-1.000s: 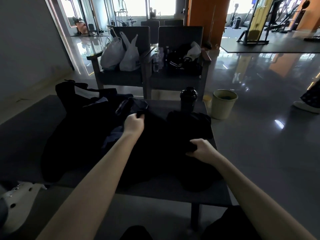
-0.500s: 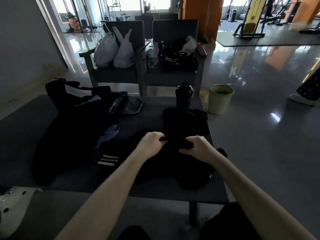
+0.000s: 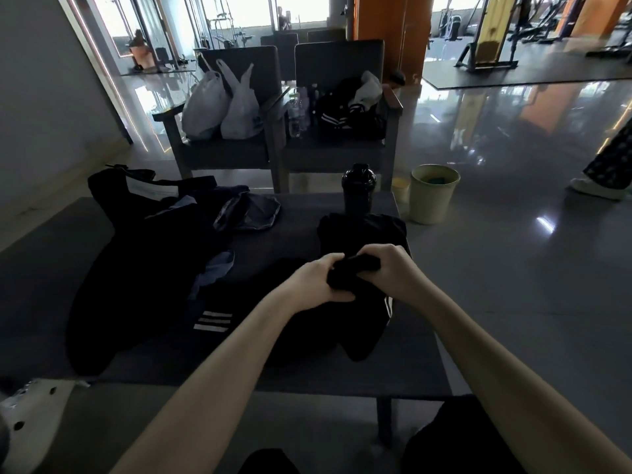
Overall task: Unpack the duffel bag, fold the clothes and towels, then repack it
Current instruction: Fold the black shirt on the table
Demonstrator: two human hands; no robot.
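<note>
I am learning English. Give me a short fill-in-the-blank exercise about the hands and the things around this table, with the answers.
1. The left hand and the right hand both grip one ___ garment.
2. The shaker bottle stands ___ on the table.
3. ___ white plastic bags sit on a chair.
Missing words: black; upright; two.

Pretty dim gym lounge: glossy grey floor (image 3: 513, 268) reflecting bright windows (image 3: 301, 8), two dark armchairs (image 3: 338, 59) behind a low dark table (image 3: 301, 227), pale bin (image 3: 432, 200) near it, orange pillar (image 3: 386, 39), plain wall (image 3: 41, 114) left.
</note>
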